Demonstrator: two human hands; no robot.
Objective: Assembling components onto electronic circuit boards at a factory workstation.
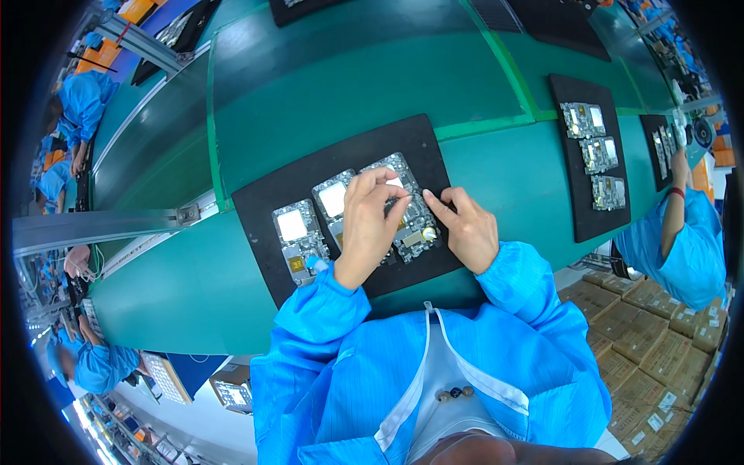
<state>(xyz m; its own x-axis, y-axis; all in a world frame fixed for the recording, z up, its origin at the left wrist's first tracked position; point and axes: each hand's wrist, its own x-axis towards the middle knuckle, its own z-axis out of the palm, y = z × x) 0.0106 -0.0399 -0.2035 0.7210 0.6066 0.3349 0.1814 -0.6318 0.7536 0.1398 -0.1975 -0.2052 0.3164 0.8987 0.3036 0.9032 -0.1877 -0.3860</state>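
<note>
A black mat [263, 190] carries three circuit boards side by side. My left hand [368, 221] is over the middle and right boards, thumb and forefinger closed in a pinch; whatever lies between the tips is too small to make out. Under it, the right board [415, 209] is partly hidden; a round gold-and-white part [428, 233] sits near its lower right. At that board's right edge is my right hand [470, 231], thumb stretched to the edge and forefinger apart from it. The middle board [333, 200] and left board [293, 225] each bear a white square.
To the right, another black mat [581, 217] holds three more boards on the green bench [496, 167]. A person in blue [674, 240] works beyond it. Cardboard boxes [643, 333] are stacked below right. At left, a metal rail [108, 229] juts in; other people in blue sit past it.
</note>
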